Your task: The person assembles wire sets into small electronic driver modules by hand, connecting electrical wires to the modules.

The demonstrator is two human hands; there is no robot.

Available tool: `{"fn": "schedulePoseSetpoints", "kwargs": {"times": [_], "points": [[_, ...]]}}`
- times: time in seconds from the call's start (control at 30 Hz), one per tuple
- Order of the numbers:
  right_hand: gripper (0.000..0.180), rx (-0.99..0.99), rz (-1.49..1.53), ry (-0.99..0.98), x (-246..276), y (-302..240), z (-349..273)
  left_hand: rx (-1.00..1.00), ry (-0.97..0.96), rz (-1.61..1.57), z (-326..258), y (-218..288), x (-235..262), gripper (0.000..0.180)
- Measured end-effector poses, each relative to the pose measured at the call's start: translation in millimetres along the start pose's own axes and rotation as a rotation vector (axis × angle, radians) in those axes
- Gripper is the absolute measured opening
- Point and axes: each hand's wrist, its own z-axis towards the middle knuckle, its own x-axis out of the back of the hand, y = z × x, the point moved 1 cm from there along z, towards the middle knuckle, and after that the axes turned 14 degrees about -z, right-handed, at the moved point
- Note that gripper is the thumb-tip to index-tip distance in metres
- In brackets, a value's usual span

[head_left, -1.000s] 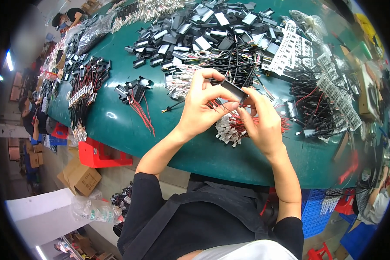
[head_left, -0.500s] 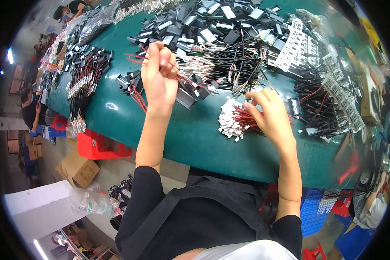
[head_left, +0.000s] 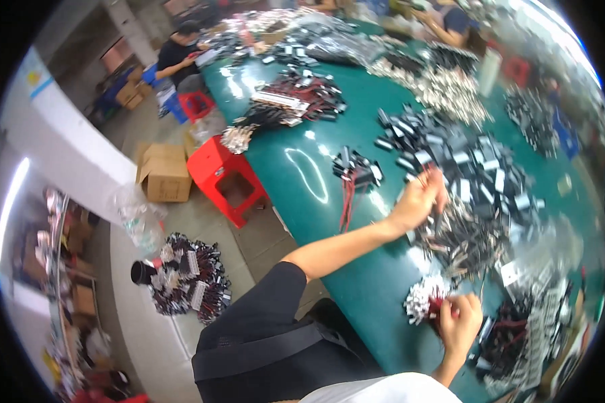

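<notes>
My left hand (head_left: pixel 417 205) is raised over the edge of a pile of black cables (head_left: pixel 467 245). Its fingers are curled closed, with a bit of red wire showing at the fingertips; the rest is blurred. My right hand (head_left: pixel 462 326) is lower and nearer to me, its fingertips pinched on the red wires (head_left: pixel 439 305) of a bundle. White connectors (head_left: pixel 420 299) fan out at the left end of that bundle. Beyond my left hand lies a heap of black and grey housings (head_left: pixel 464 158). Left of it sits a small group of black parts with red wires (head_left: pixel 348 195).
A green table (head_left: pixel 296 181) runs away from me. More cables (head_left: pixel 511 336) lie at right, and wire bundles (head_left: pixel 296 101) farther off. A red stool (head_left: pixel 228 178), a cardboard box (head_left: pixel 163 171) and a cable heap (head_left: pixel 191 275) stand on the floor. A co-worker (head_left: pixel 178 57) sits far left.
My view has swung left, showing more floor and stool. My right hand has closed from loosely spread fingers to a pinch at the red wires. The left hand stays raised and closed.
</notes>
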Motion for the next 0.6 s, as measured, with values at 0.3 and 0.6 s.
{"fn": "schedulePoseSetpoints", "kwargs": {"times": [0.3, 0.6], "points": [[0.006, -0.265, 0.695, 0.350, 14, 11, -11, 0.068, 0.001, -0.007, -7, 6, -17, 0.037], [0.033, 0.309, 0.384, 0.326, -4, -7, 21, 0.848, -0.419, 0.077, -34, 31, -46, 0.036]]}}
